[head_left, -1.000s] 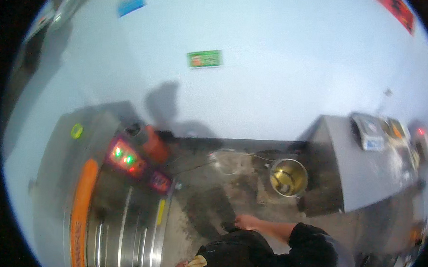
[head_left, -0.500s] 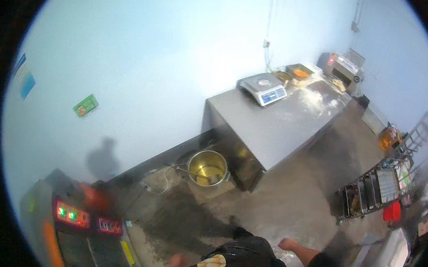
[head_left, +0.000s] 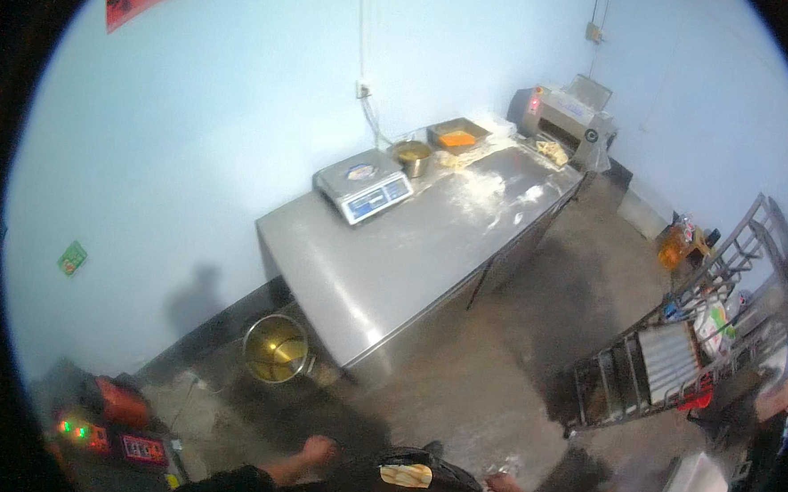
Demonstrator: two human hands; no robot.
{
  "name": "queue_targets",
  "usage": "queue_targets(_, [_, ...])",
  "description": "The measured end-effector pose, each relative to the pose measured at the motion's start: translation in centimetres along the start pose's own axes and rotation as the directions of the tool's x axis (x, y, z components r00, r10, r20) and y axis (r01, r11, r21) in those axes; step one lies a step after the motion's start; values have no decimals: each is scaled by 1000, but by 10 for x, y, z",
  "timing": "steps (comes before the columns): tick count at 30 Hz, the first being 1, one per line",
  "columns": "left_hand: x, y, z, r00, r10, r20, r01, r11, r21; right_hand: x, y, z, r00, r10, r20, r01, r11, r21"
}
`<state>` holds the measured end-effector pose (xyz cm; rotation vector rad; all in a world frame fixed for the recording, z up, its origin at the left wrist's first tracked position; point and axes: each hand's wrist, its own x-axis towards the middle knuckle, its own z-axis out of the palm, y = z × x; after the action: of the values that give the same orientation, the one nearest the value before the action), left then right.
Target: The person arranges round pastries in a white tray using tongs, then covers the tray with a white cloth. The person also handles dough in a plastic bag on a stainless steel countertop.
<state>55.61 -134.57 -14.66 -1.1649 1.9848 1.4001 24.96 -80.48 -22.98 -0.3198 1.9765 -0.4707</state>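
Both hands hang low in front of me, near the dark apron (head_left: 346, 488), which has a pale patch on it. My left hand (head_left: 319, 450) is swung forward with its fingers loosely curled, and nothing shows in it. On the other side, my right hand (head_left: 502, 483) is beside the apron; its fingers are too small and blurred to read. Neither hand touches anything around it. Ahead stands a steel table (head_left: 356, 284) with a digital scale (head_left: 361, 186), a metal pot (head_left: 412, 158), a tray (head_left: 458, 133) holding something orange, and scattered flour.
A large metal pot (head_left: 276, 350) stands on the floor by the table's near corner. A control panel (head_left: 143, 449) with lit lights is at lower left. A metal rack (head_left: 619, 378) stands at right, and a dough-rolling machine (head_left: 566, 117) is at the table's far end.
My view has turned right and come nearer the table, so the table and floor pot sit further left. My left hand has swung forward; my right hand has dropped lower.
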Motion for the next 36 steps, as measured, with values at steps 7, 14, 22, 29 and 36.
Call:
queue_targets(7, [111,272,53,972,233,-42,-236,935,-265,77,24,-175,897,117,-426,43,936,348])
queue_targets(14, [237,477,38,891,453,36,-444,885,-142,134,13,-312,918,124,-376,59,896,441])
queue_targets(22, [463,731,3,791,611,-12,-602,775,-195,236,-66,-537,932,360,-35,-334,894,297])
queue_targets(29, [594,887,-114,756,536,-377,-585,811,-21,307,-228,-816,921,385,-61,-372,916,150])
queue_targets(36, [719,980,-220,614,366,-700,-283,929,237,482,-366,-1128,787,77,-612,82,970,227])
